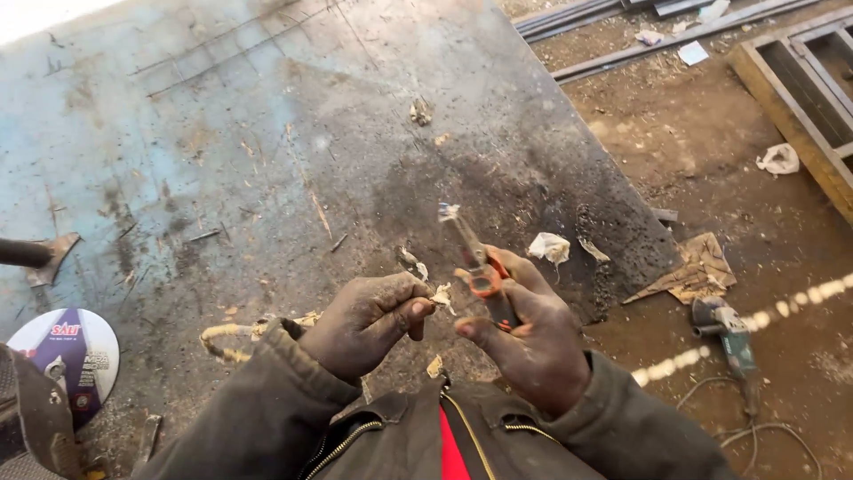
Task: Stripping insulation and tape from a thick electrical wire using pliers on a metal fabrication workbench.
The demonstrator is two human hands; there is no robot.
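Grime-blackened, your two hands meet just above your open jacket. Your right hand (pixel 529 342) is wrapped around the orange-handled pliers (pixel 480 267), whose nose points up and away with a pale scrap caught at the tip. Your left hand (pixel 369 320) is curled, thumb and forefinger pinching a small pale fragment (pixel 442 295) just beside the pliers' handles. What that fragment is cannot be told at this size.

Below both hands lies the steel tabletop (pixel 267 133), scuffed, streaked with blue paint and littered with shavings and crumpled paper scraps (pixel 549 247). A frayed length of rope (pixel 233 336) trails out from beneath your left sleeve. At the left edge sits a cutting disc (pixel 67 356) with a blue and purple label. On the dirt floor to the right, an angle grinder (pixel 727 331) rests with its cable looping away, beside a piece of torn cardboard (pixel 697 271).

The risk, as it looks from here: bare fingers sit close to the plier jaws, so a slip could pinch them. The fragment is small and lightly held, and if dropped it could be lost among the look-alike debris on the tabletop.
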